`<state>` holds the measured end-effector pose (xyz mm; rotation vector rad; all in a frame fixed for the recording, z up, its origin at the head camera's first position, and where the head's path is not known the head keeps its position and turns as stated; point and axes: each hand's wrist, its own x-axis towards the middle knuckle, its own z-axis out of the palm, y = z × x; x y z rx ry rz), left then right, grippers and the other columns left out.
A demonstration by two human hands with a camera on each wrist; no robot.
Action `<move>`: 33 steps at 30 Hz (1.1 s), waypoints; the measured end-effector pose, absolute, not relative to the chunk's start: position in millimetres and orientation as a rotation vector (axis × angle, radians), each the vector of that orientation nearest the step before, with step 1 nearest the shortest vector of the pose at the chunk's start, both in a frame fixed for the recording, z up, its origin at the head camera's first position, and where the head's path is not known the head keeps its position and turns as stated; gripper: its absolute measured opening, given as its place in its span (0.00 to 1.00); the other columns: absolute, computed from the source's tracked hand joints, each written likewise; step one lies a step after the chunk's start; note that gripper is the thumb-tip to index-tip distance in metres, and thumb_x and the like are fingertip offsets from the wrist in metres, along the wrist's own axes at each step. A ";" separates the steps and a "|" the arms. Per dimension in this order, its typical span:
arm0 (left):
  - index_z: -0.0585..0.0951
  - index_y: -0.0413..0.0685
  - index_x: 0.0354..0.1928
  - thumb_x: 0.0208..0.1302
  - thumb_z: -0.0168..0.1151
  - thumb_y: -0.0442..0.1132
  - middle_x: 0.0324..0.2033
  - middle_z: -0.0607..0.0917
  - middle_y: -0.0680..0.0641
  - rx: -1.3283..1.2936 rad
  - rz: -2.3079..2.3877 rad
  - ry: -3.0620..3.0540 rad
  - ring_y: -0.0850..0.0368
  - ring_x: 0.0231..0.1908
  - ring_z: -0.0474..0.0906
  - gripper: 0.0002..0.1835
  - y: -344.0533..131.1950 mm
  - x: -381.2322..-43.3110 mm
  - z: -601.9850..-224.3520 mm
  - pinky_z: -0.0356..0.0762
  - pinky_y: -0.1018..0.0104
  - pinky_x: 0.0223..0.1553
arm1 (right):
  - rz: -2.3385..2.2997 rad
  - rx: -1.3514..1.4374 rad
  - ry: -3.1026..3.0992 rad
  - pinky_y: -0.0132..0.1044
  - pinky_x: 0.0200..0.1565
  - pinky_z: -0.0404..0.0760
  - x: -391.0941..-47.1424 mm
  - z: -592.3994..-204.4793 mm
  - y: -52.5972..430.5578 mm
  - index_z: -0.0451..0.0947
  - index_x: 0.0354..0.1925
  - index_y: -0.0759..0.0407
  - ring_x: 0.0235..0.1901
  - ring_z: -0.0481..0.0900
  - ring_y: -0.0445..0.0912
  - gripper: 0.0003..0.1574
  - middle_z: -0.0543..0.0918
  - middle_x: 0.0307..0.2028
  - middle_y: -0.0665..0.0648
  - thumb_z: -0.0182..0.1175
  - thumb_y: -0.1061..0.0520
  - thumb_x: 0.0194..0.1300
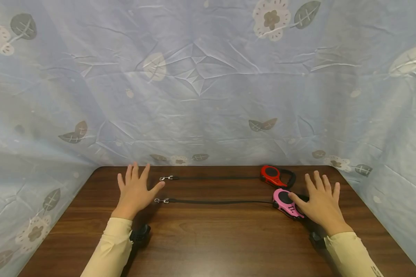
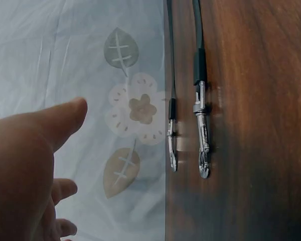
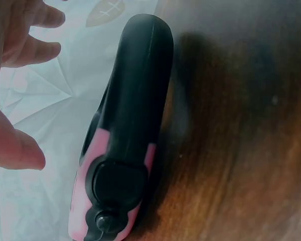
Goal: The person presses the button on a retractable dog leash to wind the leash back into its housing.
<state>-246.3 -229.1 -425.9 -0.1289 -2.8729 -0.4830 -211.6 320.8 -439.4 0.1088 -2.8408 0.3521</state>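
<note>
Right hand: your right hand point(image 1: 320, 207) is spread wide with nothing in its grasp, just right of the pink retractable leash point(image 1: 286, 202); its thumb overlaps the casing in the head view, but the right wrist view shows a gap, so contact is hard to judge.
Left hand: your left hand point(image 1: 134, 194) is fanned wide too, holding nothing, well left of the pink leash's casing and near its metal snap hook point(image 2: 202, 133).
Pink leash: it lies on the wood-grain table point(image 1: 201, 238), its black strap point(image 1: 218, 202) running out leftward, nearly straight.
Black handle: for a sure hold on the pink leash, I'd wrap your fingers round this handle point(image 3: 135, 85), thumb clear of the rounded black button point(image 3: 119, 185).
Snap hook: pinching by the swivel end would likely turn the strap least; raise both ends level.
Red retractable leash: this one point(image 1: 272, 176) sits just beyond the pink leash and slightly left, its own strap roughly parallel. Coming at the pink leash from the near side and lifting straight up should spare the red one a knock.
Floral curtain: it hangs point(image 1: 225, 100) behind the pink leash, past the table's far edge.
</note>
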 end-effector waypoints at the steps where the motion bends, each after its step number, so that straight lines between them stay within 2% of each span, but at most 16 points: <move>1: 0.50 0.48 0.74 0.58 0.48 0.73 0.71 0.39 0.30 -0.138 -0.497 -2.875 0.33 0.70 0.29 0.51 -228.9 -246.2 -425.4 0.23 0.29 0.60 | 0.356 0.114 -2.839 0.63 0.60 0.15 -211.8 -440.0 320.9 0.47 0.72 0.67 0.69 0.34 0.70 0.61 0.42 0.71 0.74 0.50 0.26 0.61; 13: 0.51 0.49 0.74 0.59 0.50 0.71 0.72 0.44 0.31 -0.200 -0.586 -2.888 0.31 0.70 0.38 0.49 -223.9 -245.3 -420.8 0.37 0.28 0.61 | 0.428 0.193 -2.880 0.66 0.63 0.28 -211.0 -439.2 317.9 0.50 0.70 0.70 0.66 0.47 0.72 0.59 0.50 0.68 0.77 0.51 0.29 0.62; 17: 0.58 0.45 0.71 0.61 0.49 0.70 0.69 0.53 0.30 -0.223 -0.597 -2.881 0.28 0.67 0.47 0.47 -221.7 -243.3 -418.2 0.49 0.27 0.58 | 0.455 0.198 -2.889 0.68 0.63 0.35 -210.7 -437.0 317.1 0.53 0.69 0.70 0.65 0.50 0.72 0.56 0.53 0.67 0.78 0.52 0.29 0.63; 22: 0.68 0.40 0.65 0.63 0.40 0.73 0.64 0.66 0.32 -0.262 -0.590 -2.945 0.30 0.63 0.58 0.46 -219.5 -241.6 -416.4 0.60 0.32 0.56 | 0.416 0.217 -2.928 0.68 0.59 0.54 -211.1 -434.8 316.5 0.59 0.66 0.72 0.60 0.58 0.74 0.53 0.59 0.63 0.78 0.51 0.30 0.64; 25: 0.72 0.40 0.62 0.63 0.37 0.74 0.61 0.71 0.35 -0.286 -0.578 -3.002 0.33 0.61 0.64 0.45 -218.8 -240.7 -415.9 0.64 0.35 0.55 | 0.402 0.223 -2.964 0.68 0.55 0.61 -210.1 -434.4 316.2 0.60 0.65 0.72 0.58 0.61 0.73 0.52 0.62 0.62 0.77 0.50 0.30 0.64; 33: 0.80 0.46 0.52 0.58 0.46 0.74 0.49 0.82 0.45 -0.281 -0.633 -3.147 0.42 0.50 0.77 0.40 -220.0 -240.1 -420.5 0.72 0.43 0.49 | 0.409 0.203 -3.039 0.66 0.48 0.69 -208.8 -434.3 314.0 0.67 0.62 0.66 0.55 0.69 0.69 0.48 0.69 0.58 0.71 0.52 0.29 0.63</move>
